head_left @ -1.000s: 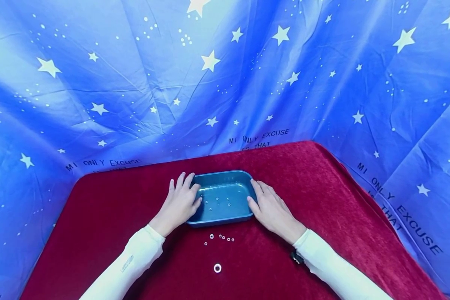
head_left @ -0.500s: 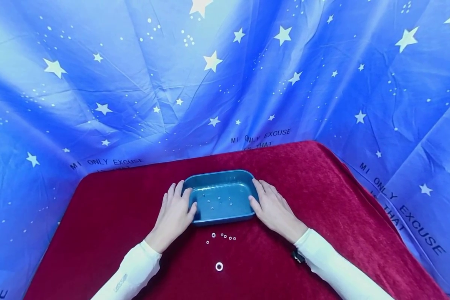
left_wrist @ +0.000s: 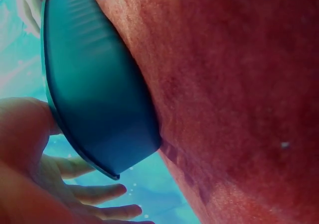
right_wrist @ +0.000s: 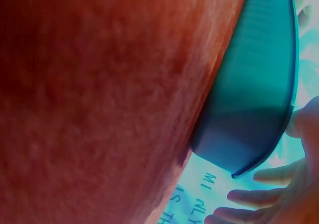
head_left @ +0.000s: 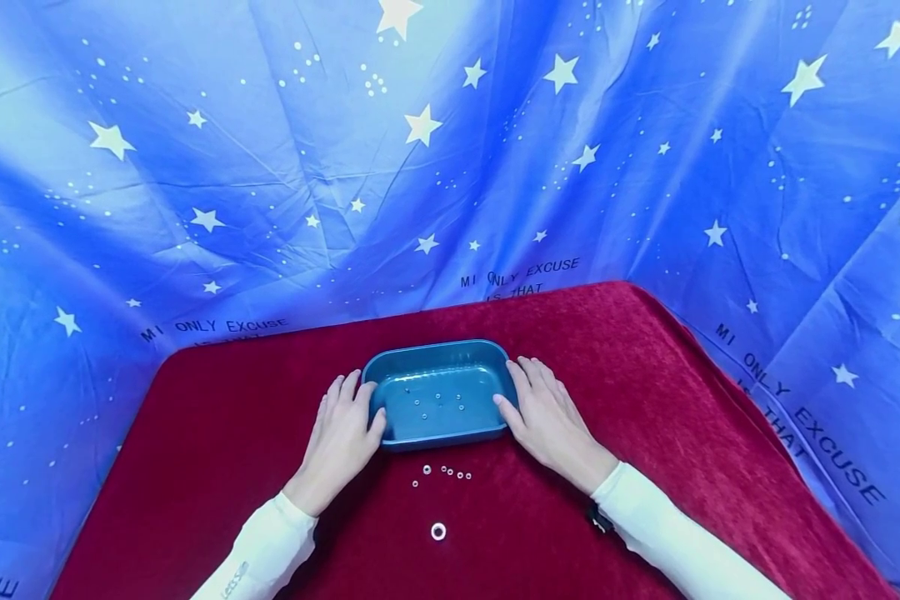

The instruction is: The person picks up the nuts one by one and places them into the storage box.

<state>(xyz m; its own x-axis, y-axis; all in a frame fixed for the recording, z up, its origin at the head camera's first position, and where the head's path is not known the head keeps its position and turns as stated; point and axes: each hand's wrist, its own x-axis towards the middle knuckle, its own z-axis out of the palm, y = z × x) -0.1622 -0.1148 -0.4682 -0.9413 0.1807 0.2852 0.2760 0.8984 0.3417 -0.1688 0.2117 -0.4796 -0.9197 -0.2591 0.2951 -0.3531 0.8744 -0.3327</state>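
A teal plastic tray stands on the red cloth in the head view. Several small ring-shaped metal pieces, which look like nuts, lie scattered on its floor. At its left end is my left hand, thumb tip over the rim and fingers extended along the outside. My right hand lies against the opposite end, its thumb also over the rim. Both wrist views show the tray's outer wall, with the fingers straight and spread beyond the rim.
A short row of small nuts lies on the red cloth in front of the tray. Closer to me is a larger nut. A blue star-printed curtain hangs behind the table.
My left hand has slid back and left, from overlapping the tray's left end to its outer edge. My right hand and the tray stay nearly in place.
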